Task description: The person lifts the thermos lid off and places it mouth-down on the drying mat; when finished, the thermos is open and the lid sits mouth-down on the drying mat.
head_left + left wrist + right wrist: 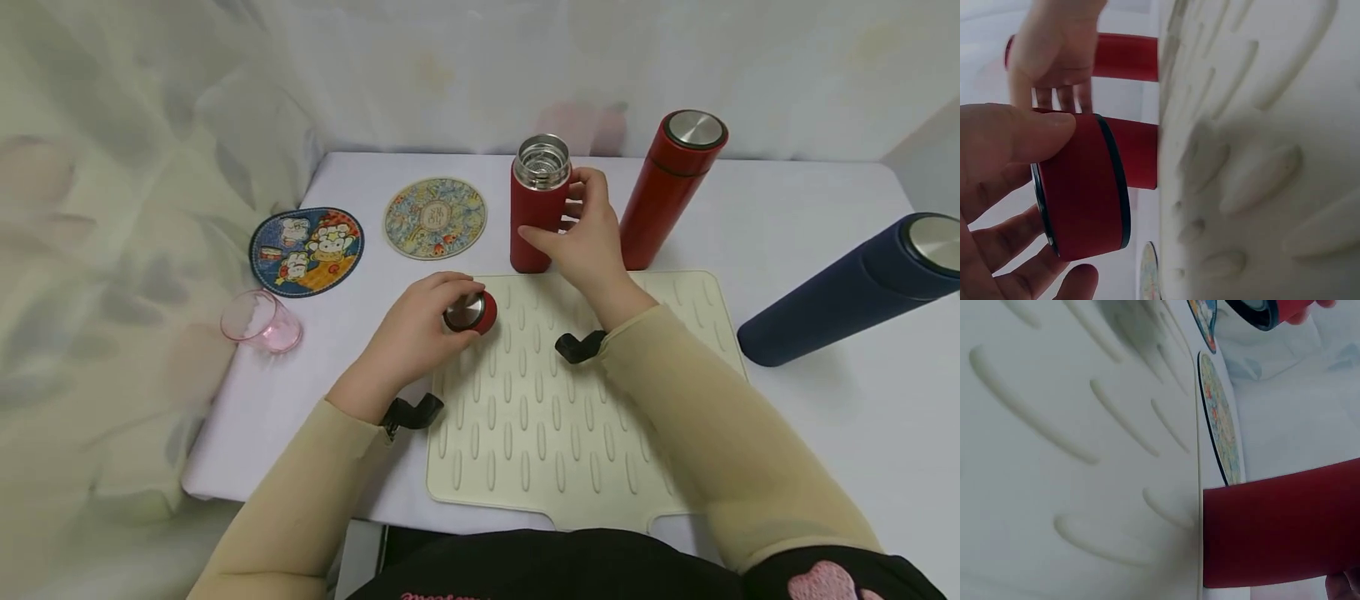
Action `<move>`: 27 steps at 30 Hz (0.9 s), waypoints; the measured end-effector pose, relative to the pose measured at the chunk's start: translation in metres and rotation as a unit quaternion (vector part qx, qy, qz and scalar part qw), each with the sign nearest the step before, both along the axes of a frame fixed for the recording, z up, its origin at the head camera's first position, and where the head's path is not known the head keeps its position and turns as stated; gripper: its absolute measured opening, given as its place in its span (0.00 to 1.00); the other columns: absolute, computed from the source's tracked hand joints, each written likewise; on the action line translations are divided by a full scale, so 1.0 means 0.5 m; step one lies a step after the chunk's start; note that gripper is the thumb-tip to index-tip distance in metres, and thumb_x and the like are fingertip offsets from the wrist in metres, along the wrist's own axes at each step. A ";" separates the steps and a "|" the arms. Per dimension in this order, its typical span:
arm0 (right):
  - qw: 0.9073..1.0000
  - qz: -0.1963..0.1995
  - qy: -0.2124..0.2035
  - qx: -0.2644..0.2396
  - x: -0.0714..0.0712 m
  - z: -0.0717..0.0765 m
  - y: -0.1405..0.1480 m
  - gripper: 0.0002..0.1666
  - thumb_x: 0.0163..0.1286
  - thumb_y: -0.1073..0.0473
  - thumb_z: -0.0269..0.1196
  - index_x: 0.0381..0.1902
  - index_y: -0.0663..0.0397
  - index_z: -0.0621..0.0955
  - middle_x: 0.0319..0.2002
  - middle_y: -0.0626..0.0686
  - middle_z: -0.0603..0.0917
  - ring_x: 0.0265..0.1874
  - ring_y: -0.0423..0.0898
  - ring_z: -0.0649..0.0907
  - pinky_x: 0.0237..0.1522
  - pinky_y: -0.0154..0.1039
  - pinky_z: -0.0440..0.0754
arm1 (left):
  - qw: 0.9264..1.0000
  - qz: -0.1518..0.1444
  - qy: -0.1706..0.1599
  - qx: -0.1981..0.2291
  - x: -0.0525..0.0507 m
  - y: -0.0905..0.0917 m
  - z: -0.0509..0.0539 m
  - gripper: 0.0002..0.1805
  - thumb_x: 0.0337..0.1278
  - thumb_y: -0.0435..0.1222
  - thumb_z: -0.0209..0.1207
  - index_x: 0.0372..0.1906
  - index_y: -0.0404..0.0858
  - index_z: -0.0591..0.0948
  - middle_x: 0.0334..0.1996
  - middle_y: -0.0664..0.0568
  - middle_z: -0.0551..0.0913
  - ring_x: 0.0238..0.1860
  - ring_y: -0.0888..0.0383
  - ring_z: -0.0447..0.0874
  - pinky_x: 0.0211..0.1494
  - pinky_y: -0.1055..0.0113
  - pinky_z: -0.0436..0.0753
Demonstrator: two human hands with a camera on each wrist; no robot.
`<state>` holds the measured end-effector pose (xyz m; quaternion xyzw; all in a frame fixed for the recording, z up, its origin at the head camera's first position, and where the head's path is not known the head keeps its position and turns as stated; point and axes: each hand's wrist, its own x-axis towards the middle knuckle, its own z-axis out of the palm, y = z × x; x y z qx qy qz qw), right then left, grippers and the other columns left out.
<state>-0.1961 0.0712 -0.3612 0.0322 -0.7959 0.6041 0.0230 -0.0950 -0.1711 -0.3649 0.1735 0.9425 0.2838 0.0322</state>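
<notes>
Legible text: none. Pink lettering on the black shirt, on the near side of the mat: cut off by the frame edge, unreadable. Fine print in the centre of the round coaster, beyond the mat's far left corner: too small to read.

Seen from here: left hand covers part of the red lid, underside out of sight from above. Right hand: fingertips, bar the thumb's, lost behind the open red flask; can't tell what's inside that. Navy flask clipped by head view's right edge. Round coaster: centre text too small to read. Right wrist view crops open flask at right, lid at top.
</notes>
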 end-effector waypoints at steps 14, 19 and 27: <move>0.997 0.003 0.007 0.071 -0.014 -0.003 -0.013 0.48 0.69 0.51 0.79 0.76 0.47 0.64 0.71 0.55 0.79 0.67 0.49 0.83 0.70 0.44 0.84 | 0.993 -0.023 -0.013 -0.117 -0.059 0.022 -0.031 0.34 0.64 0.40 0.76 0.74 0.43 0.82 0.71 0.48 0.83 0.71 0.44 0.81 0.76 0.48 0.79; 0.996 0.001 0.003 0.091 -0.013 -0.010 -0.010 0.48 0.69 0.50 0.78 0.77 0.48 0.64 0.71 0.55 0.79 0.67 0.51 0.83 0.68 0.46 0.84 | 0.991 -0.027 -0.017 -0.132 -0.065 0.028 -0.031 0.33 0.65 0.40 0.75 0.74 0.43 0.82 0.70 0.48 0.84 0.69 0.45 0.83 0.75 0.49 0.81; 0.992 0.021 -0.051 0.113 0.011 -0.034 0.023 0.36 0.73 0.53 0.74 0.71 0.51 0.69 0.64 0.57 0.81 0.57 0.55 0.84 0.60 0.50 0.84 | 0.992 -0.025 -0.034 -0.116 -0.068 0.033 -0.039 0.37 0.64 0.41 0.77 0.76 0.42 0.80 0.69 0.47 0.85 0.69 0.46 0.83 0.75 0.50 0.81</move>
